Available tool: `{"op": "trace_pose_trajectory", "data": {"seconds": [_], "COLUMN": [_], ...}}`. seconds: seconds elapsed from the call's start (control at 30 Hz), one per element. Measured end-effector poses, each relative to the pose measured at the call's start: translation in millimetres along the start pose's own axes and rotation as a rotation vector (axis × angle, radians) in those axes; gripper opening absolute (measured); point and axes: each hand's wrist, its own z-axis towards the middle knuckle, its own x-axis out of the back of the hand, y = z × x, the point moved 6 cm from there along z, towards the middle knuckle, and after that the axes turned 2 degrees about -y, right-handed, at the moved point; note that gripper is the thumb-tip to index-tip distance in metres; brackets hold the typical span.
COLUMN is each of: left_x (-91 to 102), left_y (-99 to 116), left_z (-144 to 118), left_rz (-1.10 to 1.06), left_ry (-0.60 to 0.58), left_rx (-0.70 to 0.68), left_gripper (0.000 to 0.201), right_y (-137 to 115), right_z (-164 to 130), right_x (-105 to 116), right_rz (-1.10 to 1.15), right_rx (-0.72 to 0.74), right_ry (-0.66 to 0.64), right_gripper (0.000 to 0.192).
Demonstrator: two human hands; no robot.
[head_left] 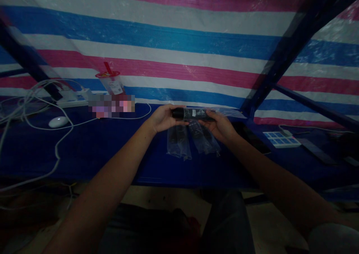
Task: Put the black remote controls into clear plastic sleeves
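Both hands hold one dark cylindrical part above the middle of the blue table, nearer its far edge than its near edge. The left hand is curled closed around the bare black end, thumb on the near side and fingers over the top. The right hand is closed around the opposite end, which sits inside a clear plastic sleeve. The part's long axis lies roughly level and parallel to the far table edge, running left to right; the uncovered end points toward the left hand and the sleeved end toward the right hand. A pale label shows near mid-length. Judged from this arrangement, the part is only partly inside its sleeve: about the right-hand two thirds appear covered, and the left end remains exposed. Whether the sleeve is going on or coming off cannot be determined. Directly below the hands, two further clear bags lie flat on the table, each apparently containing a similar dark piece, their long axes running toward the near edge; these appear complete. Toward the left end of the table lie white cables, a white mouse and a lidded drink cup with a red straw.
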Motion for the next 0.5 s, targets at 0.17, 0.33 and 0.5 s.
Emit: {"op": "trace_pose_trajectory", "data": {"seconds": [0.17,0.33,0.5], "left_x": [10.4,14.0,15.2], "left_y": [3.1,4.5,2.6], "left_z": [0.3,0.5,1.6], "left_rz": [-0.024,0.023,0.097], "left_ry": [-0.012,-0.019,-0.034], "left_rx": [-0.016,-0.075,-0.113], "left_gripper": [0.035,0.028,0.024], "right_y": [1.0,-0.3,0.4], "right_z": [2.5,1.2,0.5], "right_x": [2.7,0.3,-0.5], "right_rz": [0.031,0.087,0.066], "right_rx": [-0.052,-0.121,-0.131], "right_ry": [0.021,0.024,0.010], "right_gripper": [0.004,0.020,0.030]}}
